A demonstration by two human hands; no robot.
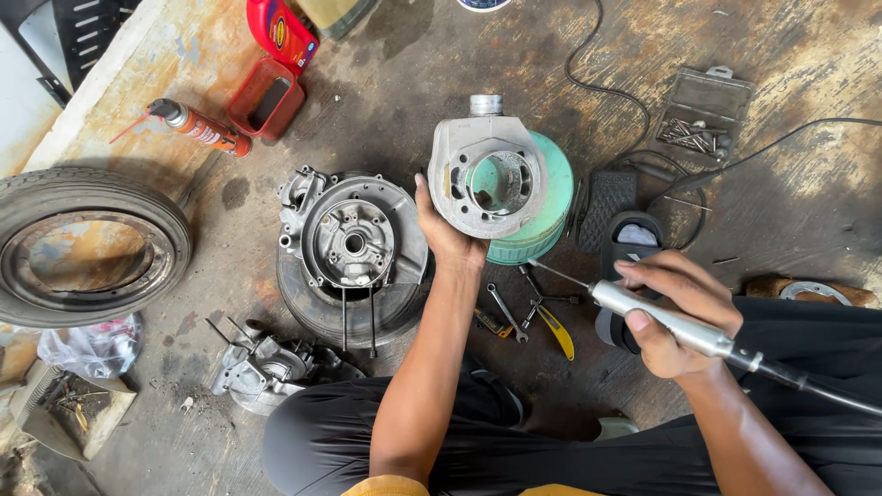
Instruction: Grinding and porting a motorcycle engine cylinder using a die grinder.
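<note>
Two bare hands are at work above a stained, oily concrete floor point(781, 211). The left hand point(447, 241) holds up a grey metal engine cylinder point(487, 174), its bore facing the camera; the thumb lies along the cylinder's left edge, and the fingers are hidden behind the casting, so I cannot tell how far they curl, only that the part rests firmly in this grip. The cylinder sits directly over a teal round container point(542, 216) that stands on the floor behind it.

The right hand point(680, 317) is closed around a slim silver rotary tool handpiece point(675, 323), fingers point(657, 274) wrapped over the top and the thumb pressed to its side. The thin bit point(556, 273) points up and left toward the cylinder and stops short of it, just below the cylinder's lower right edge. A black flexible shaft point(818, 384) runs off the handpiece to the right.

On the floor between the forearms lie yellow-handled pliers point(551, 326) and a small spanner point(507, 314). To the left of the left hand an engine crankcase half point(354, 241) rests on a tyre. Farther left lies a wheel with a rusty rim point(87, 248), and toward the floor's far edge an orange spray can point(202, 127).
</note>
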